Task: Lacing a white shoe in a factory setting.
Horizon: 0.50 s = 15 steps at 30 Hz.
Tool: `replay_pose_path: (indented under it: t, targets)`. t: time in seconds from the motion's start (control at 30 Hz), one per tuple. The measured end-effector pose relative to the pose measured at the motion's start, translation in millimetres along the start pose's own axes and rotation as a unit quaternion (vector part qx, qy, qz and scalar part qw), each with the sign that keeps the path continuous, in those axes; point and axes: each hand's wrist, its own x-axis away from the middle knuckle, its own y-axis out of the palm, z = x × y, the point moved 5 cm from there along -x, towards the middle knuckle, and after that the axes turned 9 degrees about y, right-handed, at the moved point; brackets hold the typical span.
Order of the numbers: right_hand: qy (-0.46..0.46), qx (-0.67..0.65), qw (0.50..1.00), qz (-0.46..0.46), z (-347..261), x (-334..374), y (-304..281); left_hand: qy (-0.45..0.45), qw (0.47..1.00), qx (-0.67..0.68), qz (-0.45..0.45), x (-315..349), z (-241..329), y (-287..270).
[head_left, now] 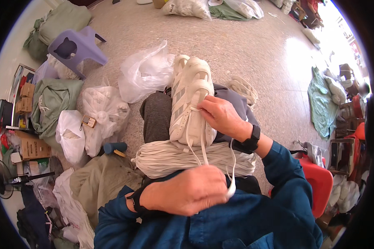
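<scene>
Cream shoe uppers with grey side stripes (183, 99) lie together across my lap, toes pointing away from me. My right hand (226, 118) is closed in a pinch at the eyelets of the right-hand upper, on a white shoelace (203, 135) threaded there. Close to my body, my left hand (191, 189) is closed round the same lace, which runs taut from the upper. A loose loop hangs by its fingers; the exact fingertip grip is hidden. Between the uppers and my waist lies a thick bundle of white laces (162, 159).
A clear plastic bag (145, 72) lies on the floor beyond my knees, and another pale shoe upper (244, 89) rests past my right leg. Stuffed white bags (104, 108) and a purple stool (77, 50) stand left. A red plastic seat (313, 182) is close on the right.
</scene>
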Motion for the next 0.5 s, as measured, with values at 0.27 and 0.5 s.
replay_pose_path:
  t: [0.27, 0.5]
  targets:
    - [0.033, 0.090, 0.995, -0.021, -5.9, -17.1, 24.8, -0.111, 0.888, -0.412, 0.172, 68.9, -68.3, -43.6]
    - [0.033, 0.166, 0.983, -0.071, -3.9, -27.8, 31.0, -0.123, 0.894, -0.402, 0.153, 87.4, -99.0, -40.4]
